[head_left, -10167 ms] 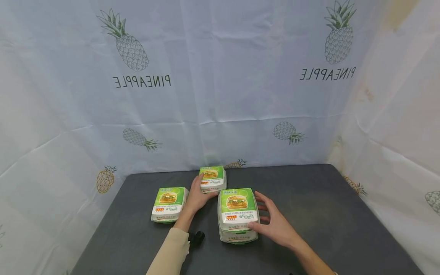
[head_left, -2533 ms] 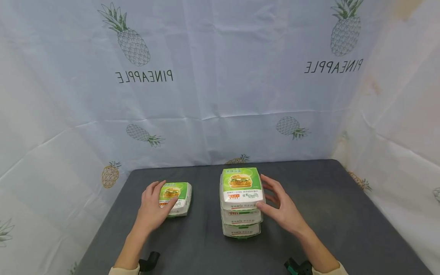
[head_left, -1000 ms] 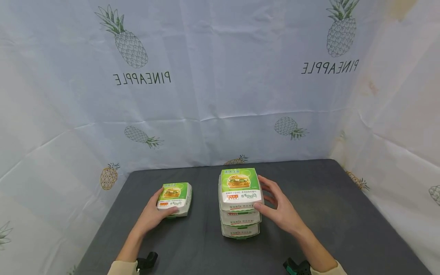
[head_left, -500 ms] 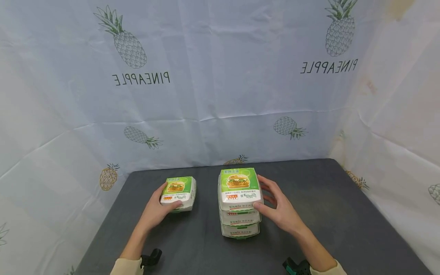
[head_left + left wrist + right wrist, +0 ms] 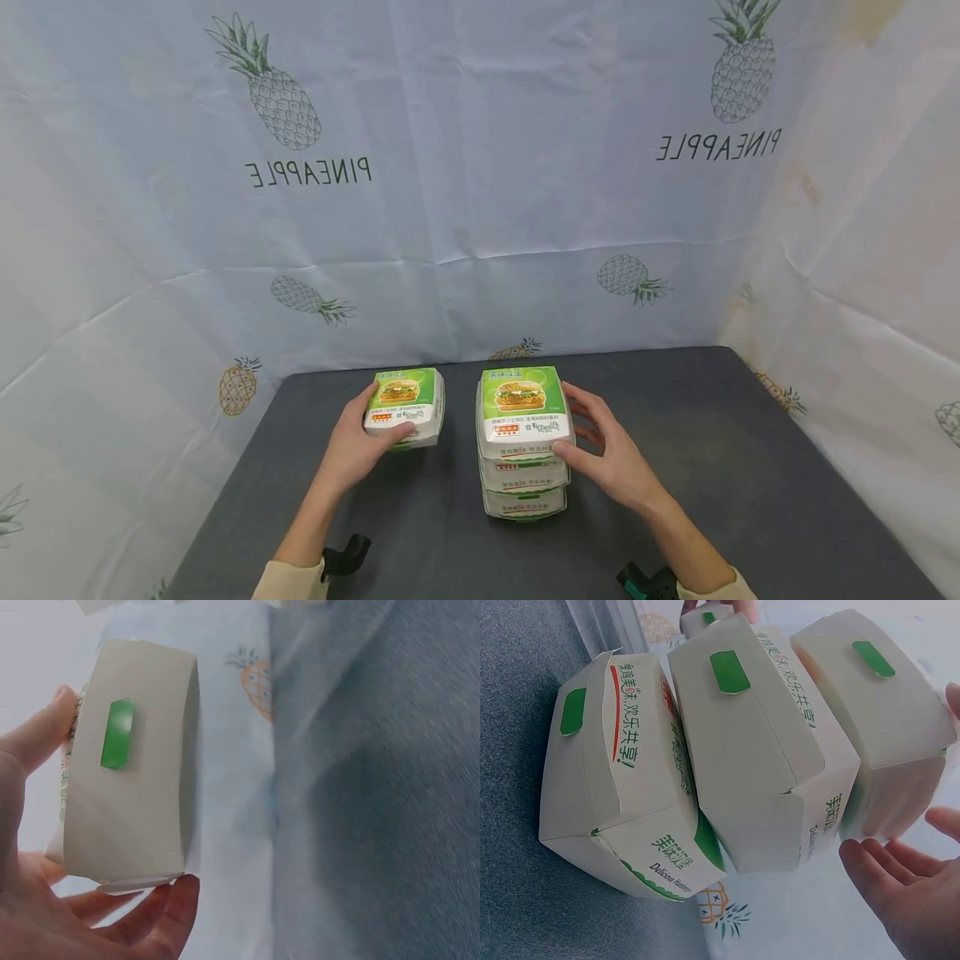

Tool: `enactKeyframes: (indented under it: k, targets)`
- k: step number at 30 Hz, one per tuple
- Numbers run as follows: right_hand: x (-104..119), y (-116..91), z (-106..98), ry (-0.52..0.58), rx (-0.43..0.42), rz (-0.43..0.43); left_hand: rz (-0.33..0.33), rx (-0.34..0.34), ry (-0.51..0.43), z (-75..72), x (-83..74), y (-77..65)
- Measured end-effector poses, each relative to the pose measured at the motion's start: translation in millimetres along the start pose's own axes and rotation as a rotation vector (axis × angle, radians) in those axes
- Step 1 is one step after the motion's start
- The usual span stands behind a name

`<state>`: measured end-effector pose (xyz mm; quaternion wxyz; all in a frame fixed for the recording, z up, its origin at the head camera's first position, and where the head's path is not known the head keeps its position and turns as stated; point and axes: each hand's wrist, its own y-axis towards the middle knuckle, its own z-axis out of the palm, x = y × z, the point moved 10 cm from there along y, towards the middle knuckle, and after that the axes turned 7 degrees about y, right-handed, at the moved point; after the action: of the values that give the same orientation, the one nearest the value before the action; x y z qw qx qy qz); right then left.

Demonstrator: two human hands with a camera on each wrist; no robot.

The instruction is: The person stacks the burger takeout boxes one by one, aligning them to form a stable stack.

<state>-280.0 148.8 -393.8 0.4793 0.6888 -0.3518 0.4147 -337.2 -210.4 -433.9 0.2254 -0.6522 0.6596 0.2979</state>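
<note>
My left hand (image 5: pixel 351 437) grips a burger box (image 5: pixel 405 402), its thumb on the near side and fingers around the far left. The box has a green and white lid with a burger picture, and it hangs above the dark table, left of a stack. In the left wrist view a plain side of the box (image 5: pixel 135 765) with a green tab shows. Three like boxes are stacked; the top box (image 5: pixel 522 412) sits a little offset on the middle box (image 5: pixel 525 477) and bottom box (image 5: pixel 525 503). My right hand (image 5: pixel 615 462) rests loosely against the right side of the top box.
The dark table (image 5: pixel 720 467) carries the stack near its middle. A white cloth (image 5: pixel 480 208) printed with pineapples hangs behind and on both sides. Black wrist straps (image 5: pixel 347 557) show on the forearms.
Since the earliest frame the stack has grown from two boxes to three. Over the last second my left hand has lifted the fourth box off the table and moved it right and away; my right hand stays put.
</note>
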Motion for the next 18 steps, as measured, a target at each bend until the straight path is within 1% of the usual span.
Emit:
enactKeyframes:
  k: [7,13,18]
  targets:
    - [0,0,-1,-0.015,-0.003,0.002,0.024,-0.026,-0.029,0.4,-18.3,-1.8]
    - [-1,0,-1,-0.017,-0.007,0.006,0.059,-0.072,-0.026,-5.9,-36.6,-3.0]
    - [-1,-1,-1,-0.022,-0.009,0.007,0.084,-0.099,-0.050,-12.6,-52.5,-5.2]
